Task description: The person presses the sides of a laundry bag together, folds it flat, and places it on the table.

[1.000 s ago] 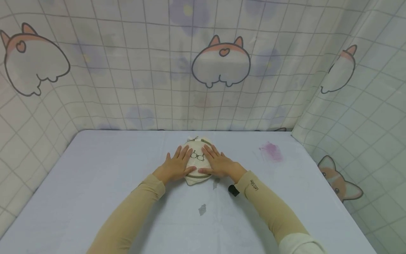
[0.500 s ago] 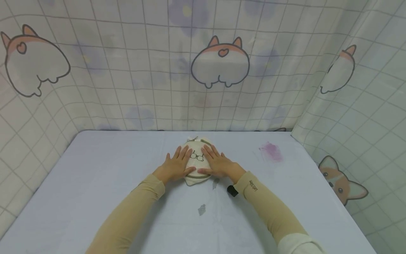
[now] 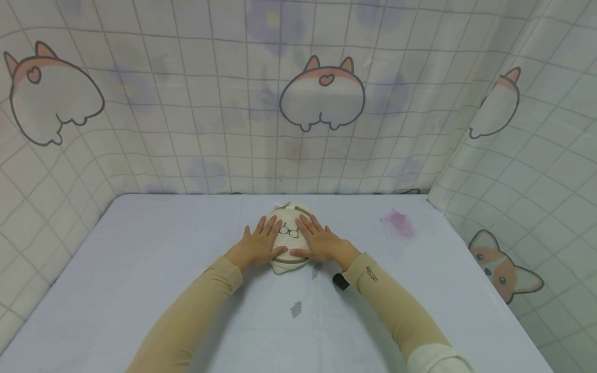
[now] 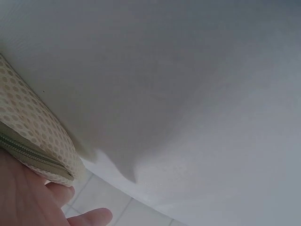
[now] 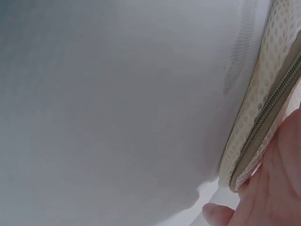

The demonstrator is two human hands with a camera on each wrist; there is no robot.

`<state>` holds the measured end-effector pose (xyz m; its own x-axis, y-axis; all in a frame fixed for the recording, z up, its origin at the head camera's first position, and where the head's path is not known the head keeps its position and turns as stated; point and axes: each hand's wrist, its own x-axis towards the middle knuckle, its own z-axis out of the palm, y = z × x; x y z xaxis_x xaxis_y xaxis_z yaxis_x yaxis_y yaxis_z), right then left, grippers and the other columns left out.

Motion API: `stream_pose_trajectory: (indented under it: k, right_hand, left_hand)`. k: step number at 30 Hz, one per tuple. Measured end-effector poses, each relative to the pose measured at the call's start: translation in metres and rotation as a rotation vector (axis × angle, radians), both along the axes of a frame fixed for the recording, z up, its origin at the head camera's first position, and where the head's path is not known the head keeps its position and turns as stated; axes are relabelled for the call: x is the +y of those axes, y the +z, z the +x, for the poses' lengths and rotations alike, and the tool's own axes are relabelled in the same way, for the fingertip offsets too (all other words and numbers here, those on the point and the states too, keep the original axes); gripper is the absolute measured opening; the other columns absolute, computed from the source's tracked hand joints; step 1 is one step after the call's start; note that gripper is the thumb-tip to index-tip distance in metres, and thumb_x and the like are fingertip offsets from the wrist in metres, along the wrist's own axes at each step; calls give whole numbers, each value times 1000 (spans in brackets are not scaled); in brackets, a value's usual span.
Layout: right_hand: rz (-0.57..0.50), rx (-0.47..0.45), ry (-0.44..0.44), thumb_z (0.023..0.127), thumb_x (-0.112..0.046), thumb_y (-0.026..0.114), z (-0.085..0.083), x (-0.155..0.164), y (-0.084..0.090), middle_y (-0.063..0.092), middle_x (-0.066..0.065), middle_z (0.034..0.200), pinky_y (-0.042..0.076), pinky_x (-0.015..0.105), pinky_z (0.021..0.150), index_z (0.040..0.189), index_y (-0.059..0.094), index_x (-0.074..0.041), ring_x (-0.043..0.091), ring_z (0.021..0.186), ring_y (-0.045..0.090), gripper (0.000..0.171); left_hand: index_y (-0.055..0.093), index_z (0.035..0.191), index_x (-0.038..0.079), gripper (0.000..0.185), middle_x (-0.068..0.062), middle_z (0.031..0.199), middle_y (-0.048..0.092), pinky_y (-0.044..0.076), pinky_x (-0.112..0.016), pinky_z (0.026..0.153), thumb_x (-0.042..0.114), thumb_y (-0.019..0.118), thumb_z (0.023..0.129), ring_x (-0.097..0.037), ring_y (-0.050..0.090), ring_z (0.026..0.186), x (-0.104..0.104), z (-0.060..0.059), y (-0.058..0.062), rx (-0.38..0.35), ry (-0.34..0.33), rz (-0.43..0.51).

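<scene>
A cream mesh zippered pouch [image 3: 288, 242] with a line drawing of glasses on top lies near the far edge of the table. My left hand [image 3: 257, 244] rests on its left side with fingers spread and straight. On the opposite side my right hand [image 3: 322, 242] lies flat the same way, thumb toward the other thumb. In the left wrist view the pouch's olive zipper [image 4: 33, 153] runs just above the palm. The right wrist view shows the zipper [image 5: 268, 110] along the pouch's side, right beside my palm.
A white cloth covers the table [image 3: 140, 259]. A small black object [image 3: 340, 281] shows under my right wrist. A grey patch [image 3: 296, 309] marks the cloth in front, and a pink stain [image 3: 398, 224] lies to the right. Patterned curtains [image 3: 210, 103] stand behind and at both sides.
The head view has shifted very slightly. Both hands stay on the pouch in the same pose.
</scene>
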<state>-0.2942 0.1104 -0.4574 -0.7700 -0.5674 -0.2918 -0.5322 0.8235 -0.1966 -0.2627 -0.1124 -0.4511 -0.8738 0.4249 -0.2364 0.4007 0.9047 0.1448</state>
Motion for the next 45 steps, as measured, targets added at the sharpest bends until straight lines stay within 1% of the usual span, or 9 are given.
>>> stream_pose_trajectory:
  k: [4,8,18,24,31,34,37,40,45]
  right_hand:
    - [8,7,-2,102,-68,40,-1,0,-2,-12,5,171,15,61,120,165,-6,-13,30,155,-14,96]
    - [14,2,-3,101,-69,40,-2,0,-2,-13,5,171,16,62,120,165,-6,-13,30,155,-14,96]
    - [29,-8,-6,102,-69,39,-1,1,5,-14,6,171,15,61,120,165,-8,-13,30,154,-15,96]
    - [22,-27,-16,102,-68,40,-1,1,5,-15,6,171,14,62,121,165,-8,-13,30,154,-16,96]
    - [60,-38,-26,102,-70,37,-2,-4,2,-20,2,169,12,58,122,163,-14,-17,27,153,-20,96]
    - [25,-44,-20,102,-69,38,0,-6,3,-17,5,170,12,59,122,164,-10,-14,28,154,-18,96]
    - [19,-49,-13,102,-70,38,2,-8,5,-17,6,170,11,59,122,164,-9,-13,29,154,-18,96]
    - [30,-49,-18,101,-70,37,3,-8,6,-18,4,170,10,58,122,164,-10,-14,28,154,-18,97]
    - [21,-40,-24,102,-68,40,4,-6,8,-15,6,170,13,60,121,165,-8,-14,29,154,-16,96]
  left_hand:
    - [5,164,1,81,-18,170,-2,17,-72,115,53,35,109,-42,-1,155,0,0,-1,9,-3,2]
    - [3,164,1,81,-18,170,-3,16,-72,115,53,34,109,-42,-1,154,1,0,0,1,-6,1]
    - [3,164,2,81,-18,171,-2,17,-72,115,54,33,109,-42,-1,155,2,-2,1,16,-10,-13]
    - [5,164,2,82,-18,171,-1,16,-72,115,54,36,109,-42,0,154,2,-2,0,10,-5,3]
    - [2,164,4,83,-16,171,-5,15,-72,115,56,33,108,-41,-3,155,-1,-3,-4,-2,7,-8]
    - [4,164,4,82,-17,171,-3,14,-73,115,55,36,108,-41,-2,155,-3,-2,-4,-7,17,15]
    - [5,164,3,82,-17,171,-2,14,-74,114,53,38,108,-41,-2,155,-5,0,-2,-11,21,28]
    - [5,164,3,82,-17,171,-2,15,-74,114,54,37,109,-41,-2,155,-5,1,-1,-9,16,25]
    - [4,164,3,81,-17,171,-4,13,-73,115,54,34,109,-41,-3,155,-2,0,-1,-18,7,20]
